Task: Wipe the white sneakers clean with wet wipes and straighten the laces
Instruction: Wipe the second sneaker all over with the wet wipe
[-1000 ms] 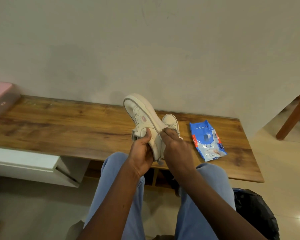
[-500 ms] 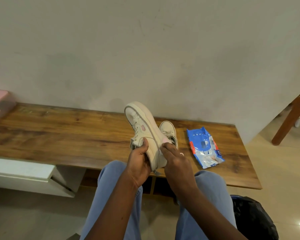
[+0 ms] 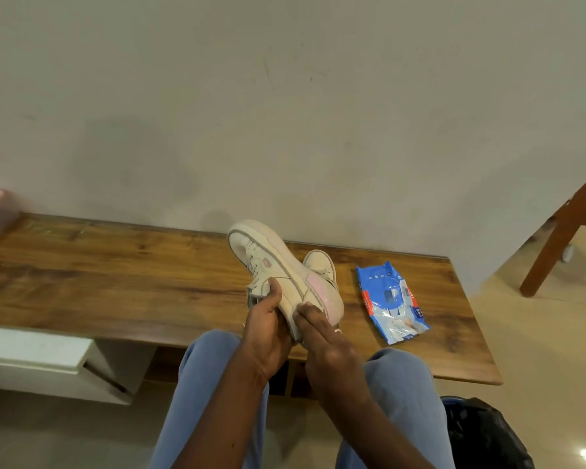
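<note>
**Right hand has slid down to the heel of the shoe**

Compared with a second ago, the right hand (image 3: 325,340) has moved from the middle of the sole edge down toward the heel. This uncovers the pink heel patch, which the hand hid before. The shoe itself has turned only a little.

The held sneaker (image 3: 278,262) is in the air over the person's knees and the front edge of the worktop (image 3: 115,265). It is tilted, with the toe up and away and the sole edge turned to the right. The left hand (image 3: 268,330) grips it at the collar, with the thumb curled over the upper and the other fingers wrapped behind.

The right fingers (image 3: 310,311) lie rather straight and press flat on the sole edge near the heel. A pale strip shows just below them. It may be a wipe, but I cannot tell this for sure.

The second sneaker (image 3: 318,264) stands on the worktop just behind the held one. The pack of wet wipes (image 3: 391,301) lies near them on the right.

I judge this to be a wiping stroke along the sole that has reached the heel end, so this side is probably almost finished. The second sneaker and the laces (image 3: 255,265) seem still to be done.
</note>
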